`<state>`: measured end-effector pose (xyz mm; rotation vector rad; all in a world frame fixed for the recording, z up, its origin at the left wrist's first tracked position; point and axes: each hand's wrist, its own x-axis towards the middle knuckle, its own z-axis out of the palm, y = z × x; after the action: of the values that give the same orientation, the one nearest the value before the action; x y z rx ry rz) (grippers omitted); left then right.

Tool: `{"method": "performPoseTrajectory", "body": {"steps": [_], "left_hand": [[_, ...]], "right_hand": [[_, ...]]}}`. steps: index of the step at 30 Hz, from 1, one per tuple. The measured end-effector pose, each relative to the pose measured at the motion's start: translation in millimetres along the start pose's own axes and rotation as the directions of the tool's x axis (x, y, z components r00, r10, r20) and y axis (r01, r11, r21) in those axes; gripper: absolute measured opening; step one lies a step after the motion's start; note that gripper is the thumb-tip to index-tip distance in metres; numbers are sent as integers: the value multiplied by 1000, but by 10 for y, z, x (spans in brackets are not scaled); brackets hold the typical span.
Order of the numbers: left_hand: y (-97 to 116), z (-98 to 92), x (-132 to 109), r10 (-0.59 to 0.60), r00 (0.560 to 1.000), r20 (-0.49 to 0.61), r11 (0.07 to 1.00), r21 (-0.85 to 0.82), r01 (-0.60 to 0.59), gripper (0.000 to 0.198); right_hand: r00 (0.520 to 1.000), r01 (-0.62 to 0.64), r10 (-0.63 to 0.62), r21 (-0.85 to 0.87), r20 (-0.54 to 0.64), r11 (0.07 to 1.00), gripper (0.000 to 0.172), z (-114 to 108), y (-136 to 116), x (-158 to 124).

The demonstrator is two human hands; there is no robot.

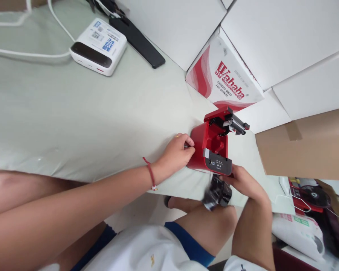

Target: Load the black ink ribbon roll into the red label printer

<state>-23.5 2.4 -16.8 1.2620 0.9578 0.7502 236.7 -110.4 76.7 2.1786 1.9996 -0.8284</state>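
Note:
A red label printer (199,145) with a dark control panel stands on the pale green tabletop. Its lid (216,114) is tipped up, so the red inside shows. My left hand (178,152) is at the printer's left side, thumb and fingertips closed together against the casing; anything between them is too small to name. Below the panel's right corner is my right hand (244,180), its fingers curled and partly hidden. From it a crumpled, shiny black plastic bag (214,192) hangs over the table edge, slightly blurred.
Behind the printer stands a white and red water carton (226,75) among white boxes (271,34). A brown cardboard box (305,146) is at right. A white power bank (101,45) with cables and a black strip-like object (141,41) lie at the upper left.

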Motion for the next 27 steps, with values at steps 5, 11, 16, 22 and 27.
{"method": "performPoseTrajectory", "body": {"steps": [5, 11, 16, 22, 27], "left_hand": [[27, -1, -2, -11, 1000, 8, 1000, 13, 11, 13], [9, 4, -2, 4, 1000, 11, 1000, 27, -4, 13], [13, 12, 7, -11, 1000, 21, 999, 41, 10, 14], [56, 4, -1, -28, 999, 31, 999, 47, 27, 16], [52, 10, 1, -30, 999, 32, 998, 47, 29, 16]], "right_hand": [[944, 254, -260, 53, 206, 966, 32, -609, -198, -451], [958, 143, -145, -26, -249, 989, 33, -652, -442, -143], [958, -14, -29, -146, -285, 989, 44, -472, -684, 416], [991, 29, -55, -209, -120, 978, 40, -429, -781, 772], [995, 87, -95, -244, -23, 966, 29, -379, -732, 891]]}}
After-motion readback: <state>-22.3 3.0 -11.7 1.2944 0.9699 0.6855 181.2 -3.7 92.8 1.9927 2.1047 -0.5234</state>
